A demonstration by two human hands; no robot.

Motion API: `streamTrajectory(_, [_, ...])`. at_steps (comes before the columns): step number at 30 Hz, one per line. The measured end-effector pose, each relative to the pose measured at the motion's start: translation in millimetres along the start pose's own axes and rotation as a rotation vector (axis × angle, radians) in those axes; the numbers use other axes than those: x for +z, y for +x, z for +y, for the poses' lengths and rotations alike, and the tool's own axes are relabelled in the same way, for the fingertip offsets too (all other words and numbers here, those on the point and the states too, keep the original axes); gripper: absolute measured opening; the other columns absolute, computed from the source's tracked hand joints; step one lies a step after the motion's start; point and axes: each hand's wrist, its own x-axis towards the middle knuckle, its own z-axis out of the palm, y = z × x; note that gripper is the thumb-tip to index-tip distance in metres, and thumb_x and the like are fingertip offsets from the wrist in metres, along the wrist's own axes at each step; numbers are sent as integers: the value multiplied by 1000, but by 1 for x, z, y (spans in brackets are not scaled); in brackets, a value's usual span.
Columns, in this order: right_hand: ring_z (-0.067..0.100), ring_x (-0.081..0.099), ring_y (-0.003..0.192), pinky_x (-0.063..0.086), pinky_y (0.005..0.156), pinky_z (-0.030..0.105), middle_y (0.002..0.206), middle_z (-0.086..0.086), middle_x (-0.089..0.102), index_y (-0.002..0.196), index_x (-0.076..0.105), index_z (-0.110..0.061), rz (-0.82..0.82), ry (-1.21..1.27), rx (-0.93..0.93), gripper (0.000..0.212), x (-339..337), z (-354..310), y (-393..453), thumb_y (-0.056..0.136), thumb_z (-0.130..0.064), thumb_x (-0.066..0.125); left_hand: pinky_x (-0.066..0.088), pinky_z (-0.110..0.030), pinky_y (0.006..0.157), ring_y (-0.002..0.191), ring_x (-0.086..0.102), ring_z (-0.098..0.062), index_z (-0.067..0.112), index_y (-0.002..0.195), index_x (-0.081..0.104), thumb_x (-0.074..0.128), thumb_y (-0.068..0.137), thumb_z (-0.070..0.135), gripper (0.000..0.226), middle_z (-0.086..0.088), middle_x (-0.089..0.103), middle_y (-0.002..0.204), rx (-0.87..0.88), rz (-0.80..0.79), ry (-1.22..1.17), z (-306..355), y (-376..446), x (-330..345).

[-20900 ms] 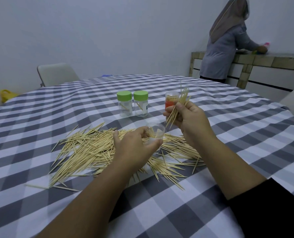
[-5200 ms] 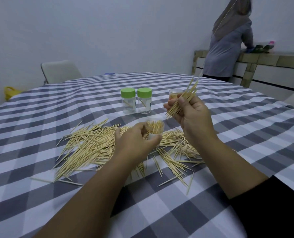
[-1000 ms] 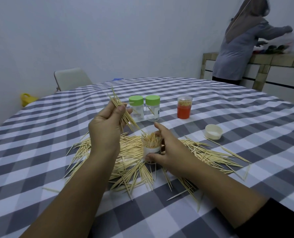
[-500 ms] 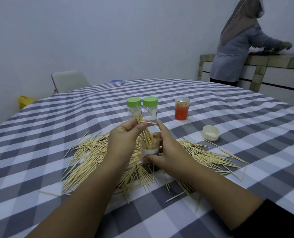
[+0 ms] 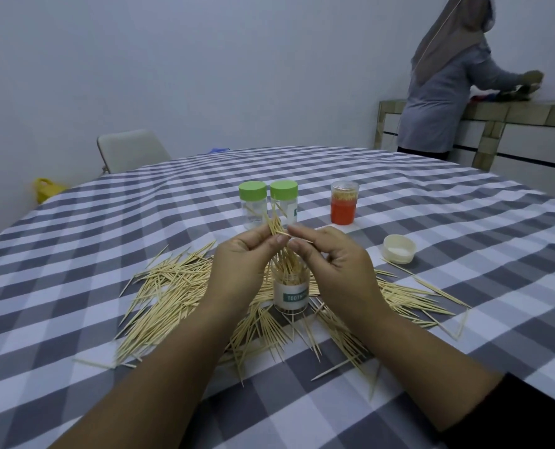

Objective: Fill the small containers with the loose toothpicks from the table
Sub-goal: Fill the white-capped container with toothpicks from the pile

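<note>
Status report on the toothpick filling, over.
Left hand pinching wooden toothpick bundle, right hand steadying it. Clear labelled jar nearly full. Nothing blocking.

Clear open container (image 5: 290,293), standing upright among loose toothpicks on the checked tabletop (image 5: 464,228): white label with a teal band printed "TOOTH…", the remainder cut off from view. Label on the right green-lidded jar (image 5: 284,202): too small to read.
</note>
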Motion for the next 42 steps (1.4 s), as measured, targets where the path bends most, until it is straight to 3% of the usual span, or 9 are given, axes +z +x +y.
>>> streamTrajectory(8, [9, 57, 86, 46, 75, 28, 89, -3, 62, 89, 59, -23, 51, -114, 166, 21, -8, -5, 4, 99, -29, 41, 52, -14, 81, 99, 67, -6, 15, 107, 70, 67, 83, 6, 25, 2, 75, 97, -29, 5, -53, 0, 2, -1])
streamTrajectory(13, [8, 50, 103, 38, 85, 23, 104, -7, 53, 117, 59, -21, -136, -281, 201, 27, -6, 1, 4, 100, -28, 38, 50, -28, 94, 106, 66, -14, 9, 109, 69, 68, 77, 16, 32, -3, 73, 103, -56, -49, -68, 0, 3, 0])
streamTrajectory(19, [7, 35, 135, 33, 111, 40, 149, -7, 35, 151, 17, -31, -350, -149, 242, 68, -1, 13, 4, 92, -57, 41, 53, -23, 85, 100, 67, -12, 19, 100, 71, 58, 91, 16, 17, 0, 74, 100, -126, -132, -9, -1, 3, 0])
streamTrajectory(22, [2, 32, 134, 31, 111, 30, 152, -12, 28, 151, 0, -34, -420, -118, 297, 90, -2, 8, 2, 81, -63, 48, 53, -23, 78, 95, 69, -11, 20, 101, 71, 60, 89, 22, 17, 1, 74, 99, -188, -168, -5, 1, 2, -2])
streamTrajectory(29, [12, 44, 130, 39, 104, 32, 145, -4, 43, 148, 11, -40, -373, -189, 224, 70, -5, 3, 1, 89, -52, 45, 47, -35, 97, 110, 63, -12, 28, 108, 72, 58, 88, 42, 28, 5, 71, 111, -182, -176, 149, 5, 3, -7])
streamTrajectory(35, [14, 47, 128, 41, 104, 42, 150, -6, 36, 145, 5, -49, -353, -184, 180, 76, -5, 7, 1, 81, -64, 43, 45, -3, 74, 103, 59, 11, 37, 98, 73, 58, 92, 28, 19, 20, 69, 106, -54, -211, 302, 10, -1, -9])
streamTrajectory(37, [10, 49, 125, 43, 102, 38, 145, -10, 39, 145, 6, -50, -336, -132, 182, 72, -5, 6, 1, 83, -61, 42, 46, -7, 78, 102, 59, 9, 40, 101, 70, 55, 94, 24, 24, 21, 69, 104, -53, -232, 294, 13, -2, -11])
streamTrajectory(40, [-11, 53, 106, 45, 88, 13, 122, -17, 52, 145, 19, -42, -254, -15, 216, 53, -5, 5, 2, 97, -39, 40, 42, -28, 97, 113, 56, -2, 41, 126, 54, 54, 85, 30, 42, 18, 64, 119, -94, -276, 303, 14, 2, -16])
streamTrajectory(42, [-21, 53, 93, 43, 75, 3, 111, -19, 54, 144, 27, -35, -194, 10, 239, 46, -6, 5, 3, 100, -29, 39, 43, -23, 90, 106, 57, 3, 41, 140, 37, 51, 85, 25, 59, 21, 61, 118, -118, -365, 322, 15, 2, -18])
